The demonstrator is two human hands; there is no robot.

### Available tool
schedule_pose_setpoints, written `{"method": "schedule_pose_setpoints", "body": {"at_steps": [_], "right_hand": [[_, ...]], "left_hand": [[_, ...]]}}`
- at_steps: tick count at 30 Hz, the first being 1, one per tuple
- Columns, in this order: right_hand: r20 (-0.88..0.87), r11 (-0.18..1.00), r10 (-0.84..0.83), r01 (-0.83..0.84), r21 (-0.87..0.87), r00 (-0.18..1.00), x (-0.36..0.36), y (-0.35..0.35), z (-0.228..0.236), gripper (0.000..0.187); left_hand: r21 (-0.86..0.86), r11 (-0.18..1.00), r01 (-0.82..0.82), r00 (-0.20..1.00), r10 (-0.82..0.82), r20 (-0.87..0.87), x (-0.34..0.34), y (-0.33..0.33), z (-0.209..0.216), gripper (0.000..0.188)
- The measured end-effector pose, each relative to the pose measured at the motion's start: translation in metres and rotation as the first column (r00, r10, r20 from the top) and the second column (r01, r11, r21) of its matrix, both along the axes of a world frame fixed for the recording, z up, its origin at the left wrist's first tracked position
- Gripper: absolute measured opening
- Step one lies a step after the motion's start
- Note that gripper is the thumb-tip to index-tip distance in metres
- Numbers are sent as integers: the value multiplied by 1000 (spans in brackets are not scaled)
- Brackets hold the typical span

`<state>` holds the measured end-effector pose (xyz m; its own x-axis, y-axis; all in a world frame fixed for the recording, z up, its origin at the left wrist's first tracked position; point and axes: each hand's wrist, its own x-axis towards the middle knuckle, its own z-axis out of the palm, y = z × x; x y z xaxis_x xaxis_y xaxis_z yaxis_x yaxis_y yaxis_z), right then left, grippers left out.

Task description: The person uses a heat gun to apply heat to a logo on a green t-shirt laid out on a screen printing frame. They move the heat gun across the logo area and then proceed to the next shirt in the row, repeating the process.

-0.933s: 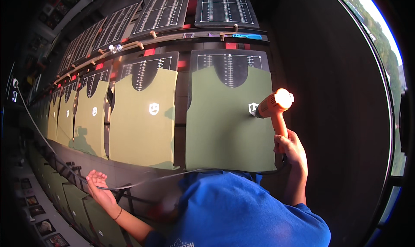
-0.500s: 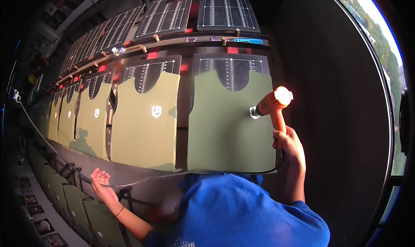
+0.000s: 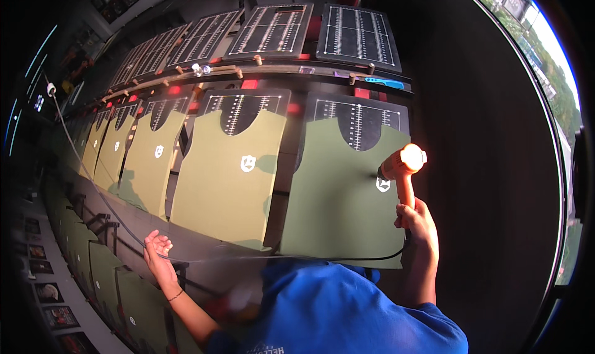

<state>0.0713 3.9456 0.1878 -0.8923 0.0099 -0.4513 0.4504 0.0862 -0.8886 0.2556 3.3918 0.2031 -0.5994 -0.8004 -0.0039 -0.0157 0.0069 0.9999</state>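
In my right hand (image 3: 419, 222) is an orange heat gun (image 3: 406, 174), gripped by its handle. Its dark nozzle points left, just over the white shield print (image 3: 383, 184) on a dark green shirt panel (image 3: 347, 211). The nozzle hides part of that print. A dark power cable (image 3: 322, 257) runs from the gun's handle across the panel's lower edge. At the lower left, my left hand (image 3: 160, 255) is palm up with loosely curled fingers, and the cable bends across it. From there the cable climbs to a white fitting (image 3: 51, 90) at the far left.
Left of the green panel lies an olive panel (image 3: 229, 193) with a similar print; several more continue leftward on black boards marked with rulers (image 3: 359, 115). A rail with wooden pegs (image 3: 248, 70) and a blue comb-like tool (image 3: 385, 83) runs behind. More green panels (image 3: 105, 286) line the lower left.
The view has shifted, so the panels appear lower and further right. The heat gun's nozzle has moved to the print's upper edge, showing more of it. My left fingers are more curled.
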Motion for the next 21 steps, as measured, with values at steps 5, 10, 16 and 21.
{"method": "schedule_pose_setpoints", "body": {"at_steps": [5, 10, 16, 21], "right_hand": [[35, 1000, -13, 12, 24, 999, 15, -6, 11, 33], [7, 985, 120, -118, -124, 993, 20, -31, 0, 56], [17, 812, 545, -523, -259, 838, -2, -205, -22, 54], [-37, 377, 912, -868, -322, 410, 43, -395, -10, 50]], "left_hand": [[-38, 995, -93, 992, 95, 77, 19, -13, 16, 39], [-169, 875, -454, 875, 473, 98, 107, -59, 56, 32], [-410, 670, -619, 704, 704, 88, 270, -68, 138, 35], [-600, 369, -710, 453, 891, 11, 387, -6, 214, 37]]}}
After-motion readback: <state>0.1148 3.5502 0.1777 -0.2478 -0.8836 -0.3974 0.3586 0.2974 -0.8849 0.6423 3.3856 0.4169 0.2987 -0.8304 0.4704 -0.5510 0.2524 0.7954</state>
